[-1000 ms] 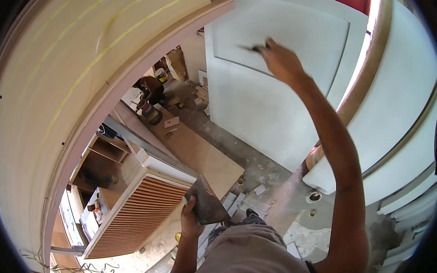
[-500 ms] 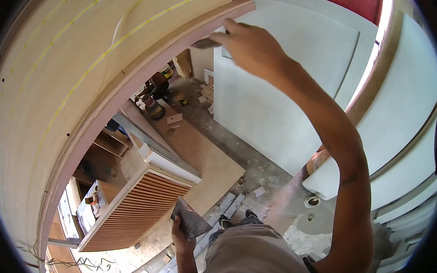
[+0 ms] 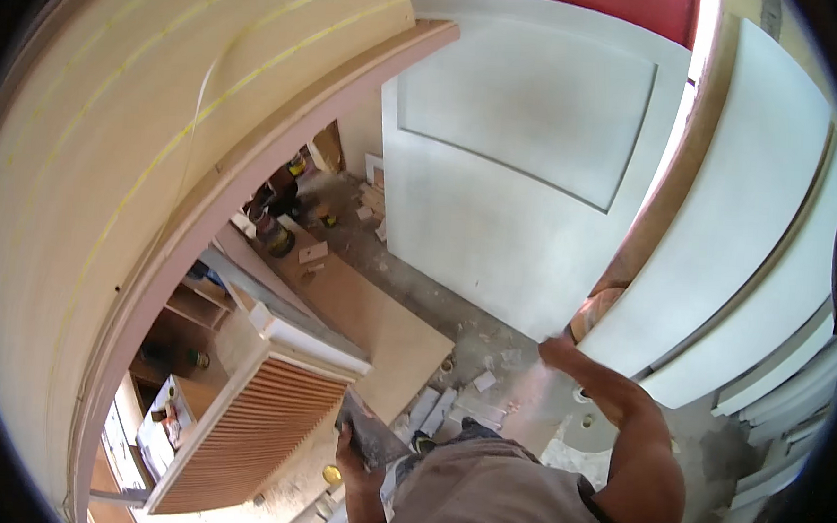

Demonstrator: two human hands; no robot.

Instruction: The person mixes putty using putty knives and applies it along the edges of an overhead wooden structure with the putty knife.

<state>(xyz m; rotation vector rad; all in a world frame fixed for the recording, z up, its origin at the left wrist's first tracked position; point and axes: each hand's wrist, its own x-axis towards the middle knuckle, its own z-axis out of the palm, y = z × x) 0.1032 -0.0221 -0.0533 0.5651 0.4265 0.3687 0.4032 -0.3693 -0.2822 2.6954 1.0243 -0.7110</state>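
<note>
A dark grey flat plate (image 3: pixel 372 431), smeared with pale filler, is gripped along its edge by my left hand (image 3: pixel 358 469) in front of my body. My right hand (image 3: pixel 558 352) hangs low on the right, beside the bottom corner of a white panel door (image 3: pixel 496 228). Its fingers look curled, but they are blurred, and whatever is in them cannot be made out. A long pinkish wooden edge strip (image 3: pixel 282 150) borders the cream panel (image 3: pixel 132 123) at upper left, well away from both hands.
A slatted wooden cabinet front (image 3: pixel 258 433) stands low on the left, beside a wooden board (image 3: pixel 377 326). Curved white panels (image 3: pixel 724 211) lean on the right. Tile offcuts (image 3: pixel 434 409) and a bucket (image 3: pixel 276 238) sit on the dusty floor.
My right hand has dropped from the wooden edge strip, where it held a putty knife, down to the door's bottom corner. The view has shifted slightly; the left hand still holds the plate.
</note>
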